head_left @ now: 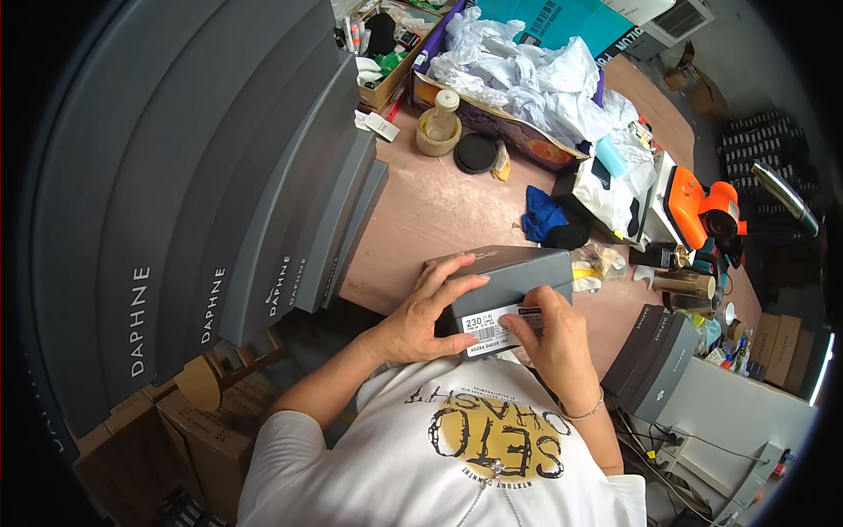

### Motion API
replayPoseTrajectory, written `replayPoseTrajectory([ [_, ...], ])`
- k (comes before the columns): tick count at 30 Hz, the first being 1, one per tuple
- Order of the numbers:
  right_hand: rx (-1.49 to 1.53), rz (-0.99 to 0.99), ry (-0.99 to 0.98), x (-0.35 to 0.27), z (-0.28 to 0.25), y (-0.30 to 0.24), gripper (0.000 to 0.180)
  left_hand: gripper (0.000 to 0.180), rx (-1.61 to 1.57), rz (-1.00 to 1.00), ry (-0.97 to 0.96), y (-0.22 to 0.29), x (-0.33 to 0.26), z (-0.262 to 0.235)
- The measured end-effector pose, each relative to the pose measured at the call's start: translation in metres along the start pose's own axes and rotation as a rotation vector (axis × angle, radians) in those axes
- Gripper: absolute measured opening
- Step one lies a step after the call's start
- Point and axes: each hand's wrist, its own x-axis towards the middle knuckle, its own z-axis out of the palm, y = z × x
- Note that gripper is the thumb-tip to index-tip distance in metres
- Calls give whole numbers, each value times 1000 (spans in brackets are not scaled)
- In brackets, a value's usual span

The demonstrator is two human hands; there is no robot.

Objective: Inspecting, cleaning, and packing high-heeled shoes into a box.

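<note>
A dark grey shoebox (520,270) rests at the near edge of the table, close against my shirt. My left hand (414,318) grips its left side, fingers spread over the lid and thumb at the lower corner of the end. On the end facing me is a white printed label (483,332) with a barcode. My right hand (555,344) is closed at the label's right part, with the thumb pressed on its face and the index finger bent at its upper edge. Whether the label is fully stuck down is hidden by the fingers.
Tall stacks of grey shoeboxes (198,176) stand at the left. A purple carton (496,123) of crumpled white paper, a bottle in a tape roll (439,132) and a black round lid (476,154) lie beyond. An orange device (688,206) and more shoeboxes (650,360) are at right.
</note>
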Motion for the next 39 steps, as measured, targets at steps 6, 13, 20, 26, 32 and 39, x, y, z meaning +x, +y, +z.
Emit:
replayPoseTrajectory([
  [6,-337,4,172,0,-12,-3,73,75,35,1,-14,2,0,2],
  [13,571,197,14,-9,5,87,90,81,-718,-357,329,-9,-18,41],
  [20,491,-77,9,-89,37,69,93,56,-1394,-435,474,15,-41,63],
  [26,1002,224,-94,-114,130,184,81,62,-503,-652,468,-137,-64,91],
  [32,949,637,-3,-69,103,231,50,51,-774,-970,436,-90,0,108],
  [39,838,101,-210,-66,111,72,54,73,-432,-440,542,-97,-18,27],
])
